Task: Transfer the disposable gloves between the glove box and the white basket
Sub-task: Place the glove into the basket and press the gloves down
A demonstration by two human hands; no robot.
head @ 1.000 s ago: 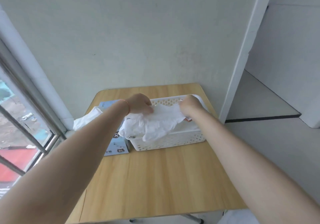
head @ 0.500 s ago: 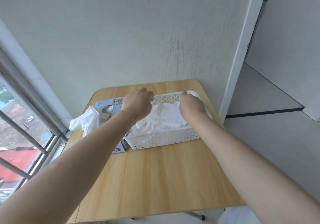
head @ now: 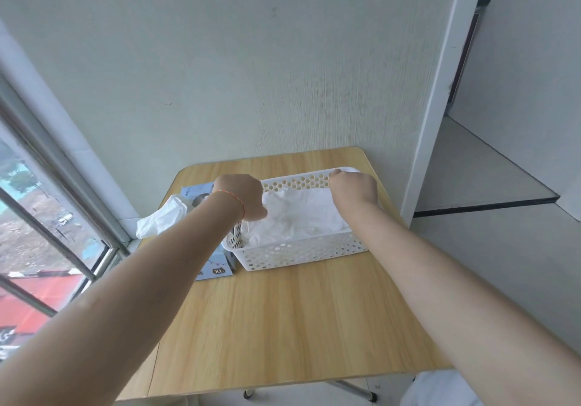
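hands (head: 240, 196) (head: 353, 187) curled over crumpled white gloves (head: 295, 217) in perforated basket (head: 301, 251); fingers hidden, grip unclear.

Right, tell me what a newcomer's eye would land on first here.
Two bare forearms reach in to a white basket heaped with white gloves, at the far side of a wooden table. The left hand and right hand are both at the pile. Left of the basket, a blue glove box has a glove sticking out.
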